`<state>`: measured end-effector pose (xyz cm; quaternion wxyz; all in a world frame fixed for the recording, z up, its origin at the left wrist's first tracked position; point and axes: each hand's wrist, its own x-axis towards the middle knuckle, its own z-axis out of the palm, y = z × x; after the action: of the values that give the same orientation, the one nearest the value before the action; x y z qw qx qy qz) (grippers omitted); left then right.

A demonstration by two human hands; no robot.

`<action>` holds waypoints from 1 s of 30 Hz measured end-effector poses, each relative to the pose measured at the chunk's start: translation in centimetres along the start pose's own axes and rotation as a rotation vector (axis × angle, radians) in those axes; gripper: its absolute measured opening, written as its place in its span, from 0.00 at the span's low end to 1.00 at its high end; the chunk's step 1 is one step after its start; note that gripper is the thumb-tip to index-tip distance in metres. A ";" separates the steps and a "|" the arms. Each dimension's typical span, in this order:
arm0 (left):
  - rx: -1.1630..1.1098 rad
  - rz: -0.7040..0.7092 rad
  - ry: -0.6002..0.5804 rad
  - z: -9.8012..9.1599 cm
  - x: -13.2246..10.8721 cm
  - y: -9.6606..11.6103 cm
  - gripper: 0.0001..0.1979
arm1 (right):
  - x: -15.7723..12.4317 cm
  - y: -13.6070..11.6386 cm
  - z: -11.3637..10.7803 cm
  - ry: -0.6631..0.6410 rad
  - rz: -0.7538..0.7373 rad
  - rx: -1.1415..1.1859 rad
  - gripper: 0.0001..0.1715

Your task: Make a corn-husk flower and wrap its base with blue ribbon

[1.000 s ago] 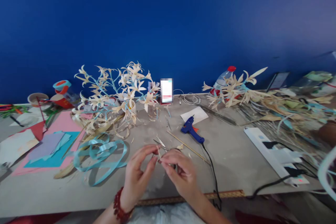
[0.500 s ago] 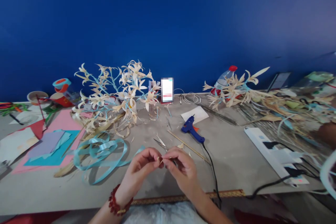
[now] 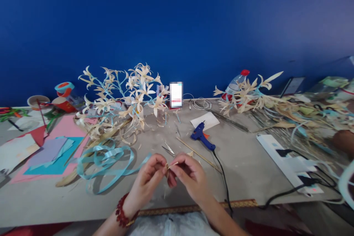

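My left hand (image 3: 151, 175), with a red beaded bracelet at the wrist, pinches a small pale husk-like petal piece (image 3: 167, 169) between thumb and fingertips. Meeting it fingertip to fingertip, my right hand (image 3: 192, 179) is closed on the same piece from the other side. Thin pale strips stick out between the fingers; their full shape is hidden. Just beyond the hands lie open scissors (image 3: 169, 149) and a thin wooden stick (image 3: 197, 153). A blue glue gun (image 3: 203, 136) rests on a white paper (image 3: 212, 120) to the right.
Loops of light blue ribbon (image 3: 110, 158) lie left, beside coloured paper sheets (image 3: 52, 155). Pale flowers (image 3: 143, 88) on blue stems stand at the back, near a lit phone (image 3: 176, 95). A power strip (image 3: 287, 164) with black cables and bundled dried material (image 3: 295, 114) occupy the right.
Both hands have shifted slightly, and the right fingers have turned the pale piece so that more of its strips show. The things on the table have stayed put.
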<state>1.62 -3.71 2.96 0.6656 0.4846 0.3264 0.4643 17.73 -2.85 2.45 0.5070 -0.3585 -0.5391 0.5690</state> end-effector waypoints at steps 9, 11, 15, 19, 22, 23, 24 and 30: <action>0.420 0.160 0.123 -0.5 -0.1 -0.2 0.05 | 0.0 -0.3 0.1 0.039 0.018 -0.104 0.13; 0.583 0.308 0.166 -0.6 0.0 -0.2 0.04 | 0.0 -0.1 0.2 0.041 0.059 -0.053 0.14; 0.699 0.412 0.174 -0.6 0.2 0.0 0.07 | 0.1 0.3 0.3 0.014 0.150 0.077 0.17; 0.766 0.429 0.186 -0.5 0.1 0.0 0.07 | 0.3 0.3 0.2 -0.003 0.203 0.137 0.18; 0.797 0.467 0.153 -0.4 0.0 0.0 0.08 | 0.4 0.2 0.0 -0.016 0.200 0.154 0.18; 0.810 0.484 0.144 -0.4 0.0 0.0 0.09 | 0.4 0.2 0.0 -0.025 0.198 0.150 0.17; 0.826 0.500 0.135 -0.4 -0.1 0.0 0.10 | 0.5 0.2 -0.1 -0.038 0.200 0.137 0.16; 0.877 0.526 0.132 -0.4 0.1 0.3 0.10 | 0.2 -0.1 -0.2 -0.140 0.177 -0.095 0.11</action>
<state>1.20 -3.49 3.12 0.2388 0.7535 0.3987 0.4650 17.87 -2.62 2.54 0.3983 -0.3878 -0.5656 0.6091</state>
